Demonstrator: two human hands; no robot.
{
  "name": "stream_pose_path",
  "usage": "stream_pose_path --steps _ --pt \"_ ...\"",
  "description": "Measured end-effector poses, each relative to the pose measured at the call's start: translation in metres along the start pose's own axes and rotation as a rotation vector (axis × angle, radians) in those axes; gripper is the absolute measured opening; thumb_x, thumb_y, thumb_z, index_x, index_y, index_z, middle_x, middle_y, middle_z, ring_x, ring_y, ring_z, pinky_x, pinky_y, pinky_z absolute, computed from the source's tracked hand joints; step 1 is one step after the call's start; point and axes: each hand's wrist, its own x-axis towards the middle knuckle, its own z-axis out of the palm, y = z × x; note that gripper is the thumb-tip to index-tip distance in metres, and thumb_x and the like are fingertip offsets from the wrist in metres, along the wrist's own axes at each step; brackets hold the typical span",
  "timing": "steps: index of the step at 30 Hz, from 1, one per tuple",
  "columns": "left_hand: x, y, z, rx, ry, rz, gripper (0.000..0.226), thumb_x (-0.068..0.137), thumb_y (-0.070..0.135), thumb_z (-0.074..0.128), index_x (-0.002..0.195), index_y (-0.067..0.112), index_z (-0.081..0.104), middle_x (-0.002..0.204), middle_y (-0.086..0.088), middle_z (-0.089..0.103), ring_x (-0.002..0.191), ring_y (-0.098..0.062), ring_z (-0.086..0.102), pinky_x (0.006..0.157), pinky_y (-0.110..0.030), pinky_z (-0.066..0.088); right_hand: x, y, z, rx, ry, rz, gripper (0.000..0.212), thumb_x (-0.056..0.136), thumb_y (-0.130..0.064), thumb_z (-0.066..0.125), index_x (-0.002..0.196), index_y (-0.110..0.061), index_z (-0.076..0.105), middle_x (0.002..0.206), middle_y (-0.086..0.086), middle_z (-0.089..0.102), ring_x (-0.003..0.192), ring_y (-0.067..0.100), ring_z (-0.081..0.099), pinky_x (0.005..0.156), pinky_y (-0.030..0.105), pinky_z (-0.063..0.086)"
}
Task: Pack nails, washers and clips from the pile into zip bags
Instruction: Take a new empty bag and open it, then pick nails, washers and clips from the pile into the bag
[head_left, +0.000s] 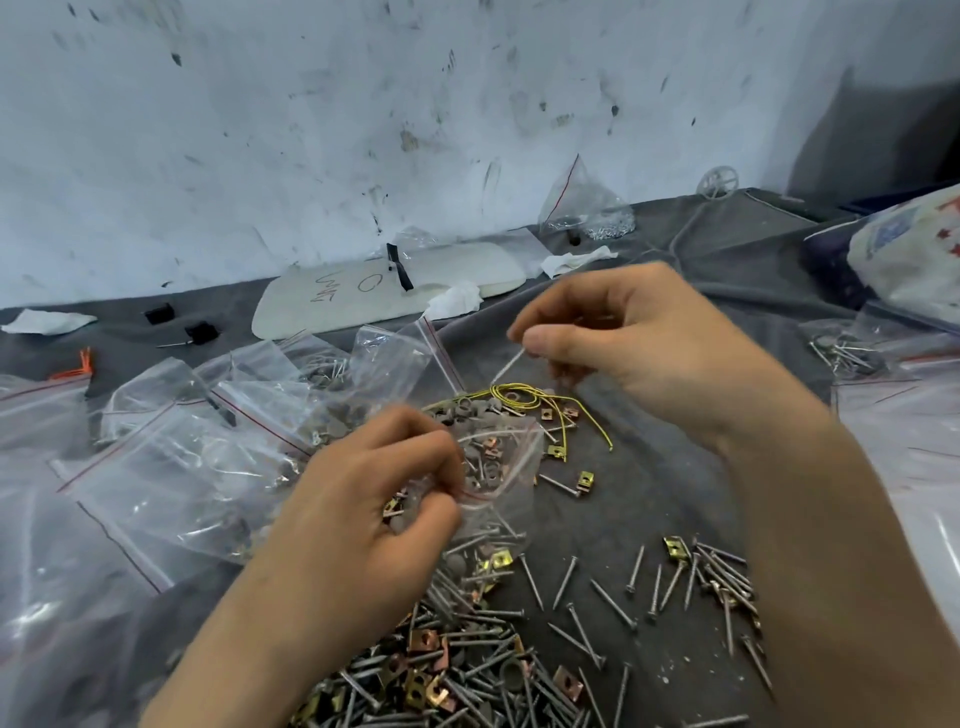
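Grey cloth over work surface, scuffed white wall behind. Right hand: thumb and forefinger pinch one nail, other fingers curled. Nail slants down-left above bag, apart from it. Left hand: fingers curled, pinching mouth of small zip bag, washers and clips inside. Pile of nails and clips just below hands. Yellow wire between hands. Filled bags at left.

Your pile lies near at centre, zip bags spread to its left, a wire coil just beyond it, a board far off by the wall.
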Motion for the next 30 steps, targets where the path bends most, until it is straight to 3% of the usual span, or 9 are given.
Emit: stream_pose_path --steps 4,8,11,14,19,23,26,28,30 --pt "0.001 0.005 0.002 -0.039 0.026 0.062 0.014 0.074 0.03 0.043 0.068 0.027 0.055 0.089 0.013 0.06 0.087 -0.009 0.06 0.072 -0.014 0.041 -0.01 -0.021 0.007 -0.153 -0.221 -0.052 0.009 0.079 -0.008 0.074 0.082 -0.017 0.073 0.073 0.004 0.071 0.06 0.002 0.057 0.058 0.014 0.044" --pt "0.001 0.007 0.002 -0.074 0.071 0.091 0.011 0.077 0.029 0.046 0.072 0.024 0.054 0.092 0.011 0.06 0.09 -0.012 0.061 0.072 -0.014 0.042 -0.013 -0.023 0.009 -0.202 -0.232 -0.031 0.011 0.075 -0.018 0.078 0.085 -0.018 0.072 0.075 0.001 0.071 0.067 0.007 0.064 0.062 0.017 0.047" --pt "0.001 0.005 0.002 -0.058 0.127 0.057 0.013 0.078 0.032 0.045 0.072 0.024 0.054 0.093 0.014 0.06 0.092 -0.008 0.061 0.074 -0.012 0.042 -0.003 -0.012 0.008 -0.186 -0.006 -0.044 0.005 0.08 -0.025 0.072 0.081 -0.021 0.071 0.068 -0.01 0.068 0.06 -0.002 0.059 0.06 0.014 0.045" --pt "0.001 0.002 0.001 -0.064 0.197 0.001 0.017 0.078 0.037 0.044 0.072 0.025 0.055 0.096 0.017 0.061 0.093 -0.006 0.061 0.072 -0.013 0.044 0.013 0.018 0.012 -0.402 0.16 0.086 0.007 0.085 -0.014 0.064 0.083 -0.019 0.067 0.079 -0.002 0.068 0.068 0.008 0.059 0.065 0.021 0.043" --pt "0.001 0.0 -0.002 -0.073 0.251 -0.017 0.021 0.078 0.039 0.044 0.073 0.024 0.056 0.099 0.018 0.062 0.097 -0.004 0.061 0.076 -0.026 0.05 0.015 0.073 0.032 -0.811 -0.347 0.564 0.03 0.079 -0.012 0.071 0.109 -0.011 0.067 0.11 0.009 0.064 0.096 0.023 0.061 0.073 0.026 0.046" --pt "0.002 0.0 -0.002 -0.07 0.249 -0.019 0.022 0.078 0.04 0.044 0.073 0.024 0.057 0.1 0.019 0.061 0.097 -0.005 0.061 0.077 -0.037 0.054 0.016 0.086 0.039 -0.783 -0.375 0.589 0.03 0.082 -0.01 0.067 0.111 -0.008 0.063 0.113 0.011 0.062 0.1 0.026 0.061 0.073 0.029 0.049" --pt "0.001 -0.001 -0.001 -0.081 0.239 -0.031 0.02 0.077 0.041 0.044 0.073 0.026 0.057 0.102 0.02 0.062 0.1 -0.004 0.061 0.08 -0.037 0.053 0.018 0.08 0.037 -0.718 -0.307 0.519 0.019 0.081 -0.016 0.067 0.096 -0.005 0.069 0.098 0.012 0.068 0.09 0.022 0.064 0.071 0.03 0.049" --pt "0.0 -0.002 -0.001 -0.078 0.225 -0.025 0.021 0.077 0.042 0.044 0.072 0.026 0.057 0.105 0.022 0.063 0.104 -0.002 0.061 0.083 -0.036 0.052 0.019 0.064 0.031 -0.504 -0.137 0.359 0.006 0.079 -0.011 0.064 0.077 -0.01 0.069 0.075 0.005 0.069 0.069 0.013 0.061 0.061 0.025 0.047" --pt "0.0 -0.001 -0.001 -0.072 0.214 -0.005 0.021 0.078 0.04 0.044 0.073 0.024 0.057 0.106 0.022 0.063 0.107 -0.002 0.06 0.084 -0.036 0.052 0.017 0.036 0.024 -0.166 0.001 0.161 0.018 0.079 -0.004 0.061 0.067 -0.018 0.063 0.056 -0.009 0.06 0.054 0.003 0.051 0.053 0.017 0.041"
